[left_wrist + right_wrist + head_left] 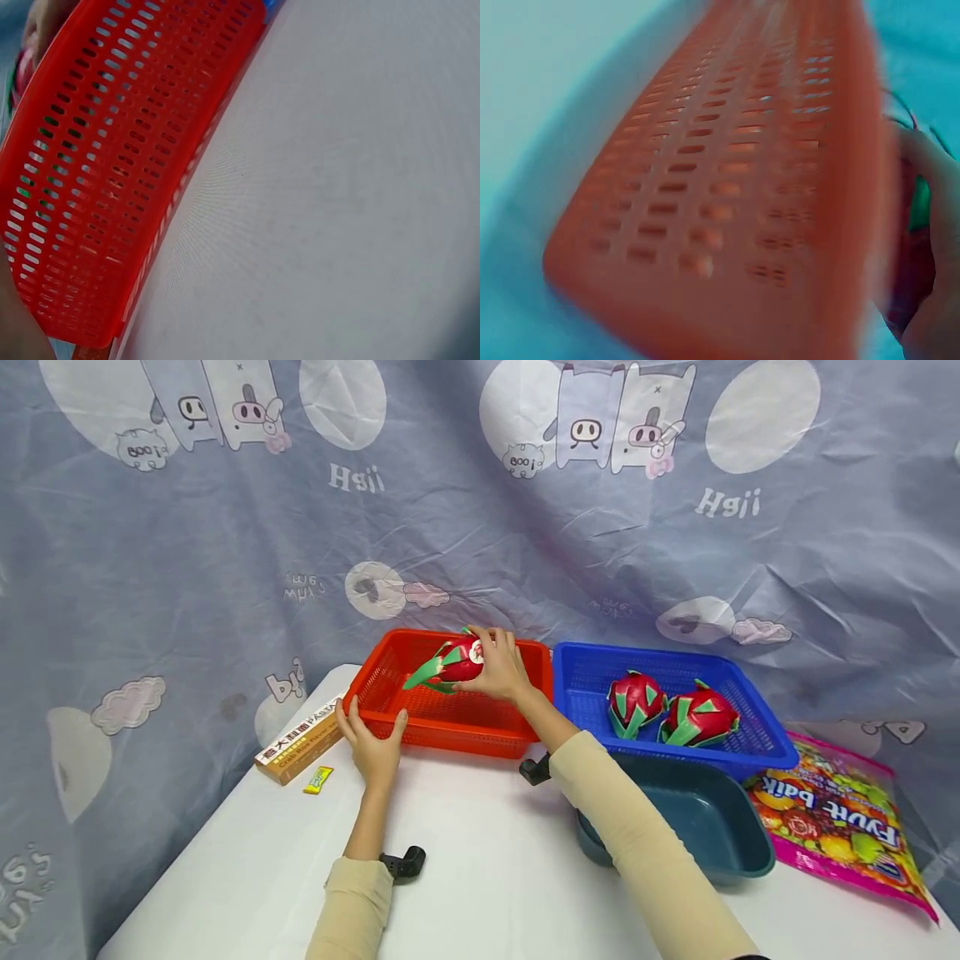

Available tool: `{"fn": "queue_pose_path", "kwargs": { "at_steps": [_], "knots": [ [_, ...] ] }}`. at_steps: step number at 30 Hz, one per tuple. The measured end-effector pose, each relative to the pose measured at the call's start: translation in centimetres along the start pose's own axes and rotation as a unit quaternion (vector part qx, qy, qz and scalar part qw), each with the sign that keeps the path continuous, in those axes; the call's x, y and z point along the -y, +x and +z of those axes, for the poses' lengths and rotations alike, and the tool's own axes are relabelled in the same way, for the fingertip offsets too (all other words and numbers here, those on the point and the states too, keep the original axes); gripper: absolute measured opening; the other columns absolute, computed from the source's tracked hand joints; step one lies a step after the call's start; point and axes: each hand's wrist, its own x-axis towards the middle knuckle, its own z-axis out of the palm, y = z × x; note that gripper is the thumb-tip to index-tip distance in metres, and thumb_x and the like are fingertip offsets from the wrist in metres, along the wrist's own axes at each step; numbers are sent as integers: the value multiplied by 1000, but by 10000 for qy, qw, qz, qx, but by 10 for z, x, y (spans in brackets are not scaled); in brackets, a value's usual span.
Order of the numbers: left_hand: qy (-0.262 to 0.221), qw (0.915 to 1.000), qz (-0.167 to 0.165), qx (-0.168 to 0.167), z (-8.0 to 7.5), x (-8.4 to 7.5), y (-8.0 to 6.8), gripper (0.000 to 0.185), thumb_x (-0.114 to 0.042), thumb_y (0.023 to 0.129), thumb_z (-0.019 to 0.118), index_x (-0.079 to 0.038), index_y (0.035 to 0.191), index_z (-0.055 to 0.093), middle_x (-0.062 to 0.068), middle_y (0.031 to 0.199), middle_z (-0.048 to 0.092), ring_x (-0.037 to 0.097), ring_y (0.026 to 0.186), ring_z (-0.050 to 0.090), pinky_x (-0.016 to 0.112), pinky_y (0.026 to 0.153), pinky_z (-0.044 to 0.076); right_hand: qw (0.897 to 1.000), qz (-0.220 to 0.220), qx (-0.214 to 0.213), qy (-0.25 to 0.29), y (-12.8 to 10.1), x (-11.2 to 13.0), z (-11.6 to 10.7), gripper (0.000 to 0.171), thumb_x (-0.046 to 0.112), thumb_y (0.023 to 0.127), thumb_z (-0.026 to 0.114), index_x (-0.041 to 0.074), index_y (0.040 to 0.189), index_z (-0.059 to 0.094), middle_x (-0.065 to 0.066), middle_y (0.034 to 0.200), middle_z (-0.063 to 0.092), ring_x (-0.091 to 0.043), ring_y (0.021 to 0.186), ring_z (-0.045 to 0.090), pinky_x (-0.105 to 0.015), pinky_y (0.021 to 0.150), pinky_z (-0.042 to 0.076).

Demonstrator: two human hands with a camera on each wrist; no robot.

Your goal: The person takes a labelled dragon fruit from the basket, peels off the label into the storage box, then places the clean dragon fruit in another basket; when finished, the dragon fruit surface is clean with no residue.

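Observation:
My right hand [498,670] grips a red dragon fruit [459,662] with green leaf tips, over the inside of the red basket [450,735]. In the right wrist view part of the dragon fruit [919,262] shows beside the hand, behind the basket's wall. My left hand [375,747] holds the basket's near left corner, thumb at the front wall and fingers over the rim. Only a sliver of that hand [19,322] appears in the left wrist view, beside the perforated red wall. Whether the fruit touches the basket floor I cannot tell.
Right of the red basket stands a blue basket [592,693] with two dragon fruits [701,714]. A dark teal basin [690,818] sits in front of it, beside a colourful fruit candy bag [832,818]. At left lie a pasta box [303,739] and a small yellow packet [318,780].

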Motion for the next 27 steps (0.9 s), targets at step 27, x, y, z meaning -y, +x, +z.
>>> {"fn": "queue_pose_path", "kwargs": {
  "at_steps": [27],
  "knots": [
    [209, 9917, -557, 1140, -17, -11, 13, 89, -52, 66, 72, -11, 136, 34, 5, 146, 7, 30, 128, 24, 58, 88, 37, 9879, 1051, -846, 764, -226, 71, -11, 102, 51, 47, 82, 24, 135, 37, -7, 118, 38, -20, 107, 31, -36, 80, 39]
  ]
}}
